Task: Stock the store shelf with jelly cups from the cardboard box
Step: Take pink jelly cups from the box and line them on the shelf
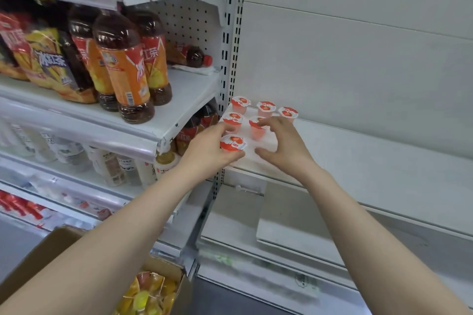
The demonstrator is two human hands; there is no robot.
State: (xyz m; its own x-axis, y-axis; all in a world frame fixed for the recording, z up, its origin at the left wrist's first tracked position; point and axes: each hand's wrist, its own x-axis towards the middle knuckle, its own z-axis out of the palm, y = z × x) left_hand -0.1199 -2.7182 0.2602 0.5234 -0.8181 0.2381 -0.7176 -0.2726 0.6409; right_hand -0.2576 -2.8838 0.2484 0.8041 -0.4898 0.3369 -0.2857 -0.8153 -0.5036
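The open cardboard box (pixel 38 258) sits lowest and nearest, at lower left, with yellow-orange packets visible inside. Above it, the left hand (pixel 210 151) grips the front jelly cup (pixel 233 143) at the white shelf (pixel 358 156) edge. The right hand (pixel 284 146), just beside it, rests spread fingertips on a second-row cup (pixel 257 126), thumb clear. Another cup (pixel 233 120) stands alongside, and three more (pixel 266 107) line the rear.

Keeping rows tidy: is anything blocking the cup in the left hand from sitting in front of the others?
Nothing visible. The left hand holds the jelly cup at the front-left corner of the shelf, bare white beside it. The right hand touches a middle-row cup behind.
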